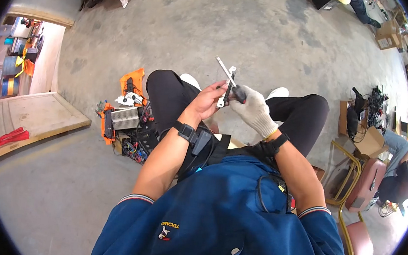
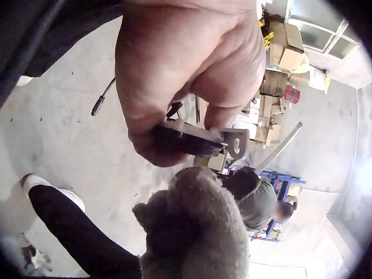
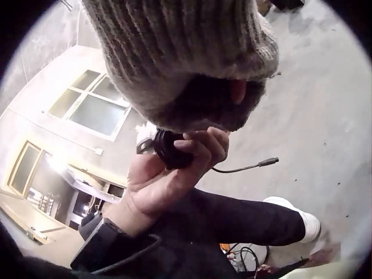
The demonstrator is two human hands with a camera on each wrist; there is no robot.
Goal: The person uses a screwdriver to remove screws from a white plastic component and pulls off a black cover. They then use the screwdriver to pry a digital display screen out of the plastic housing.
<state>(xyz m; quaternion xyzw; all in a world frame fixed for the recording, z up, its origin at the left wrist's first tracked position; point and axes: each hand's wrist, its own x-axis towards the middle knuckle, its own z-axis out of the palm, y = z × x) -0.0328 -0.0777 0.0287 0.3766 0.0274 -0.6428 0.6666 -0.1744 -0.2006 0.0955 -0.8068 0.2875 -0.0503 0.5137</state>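
Observation:
My bare left hand (image 1: 206, 101) pinches a small black part with a metal bracket (image 1: 230, 76) between thumb and fingers, above my lap. The part's slotted metal end (image 2: 236, 144) sticks out past the fingertips in the left wrist view. In a knitted glove, my right hand (image 1: 254, 112) grips the black handle (image 1: 239, 93) of a tool whose straight pale shaft (image 1: 224, 68) points up and to the left, crossing close by the bracket. Whether shaft and bracket touch, I cannot tell. In the right wrist view a round black piece (image 3: 172, 150) shows at the left fingers (image 3: 200, 148), below the glove (image 3: 186, 52).
An open box of electronics and cables (image 1: 135, 131) stands on the floor beside my left leg. Further left is a wooden board (image 1: 40, 113) bearing a red item. Cardboard boxes (image 1: 370, 142), cables and a pink chair (image 1: 366, 185) are at the right, near another person.

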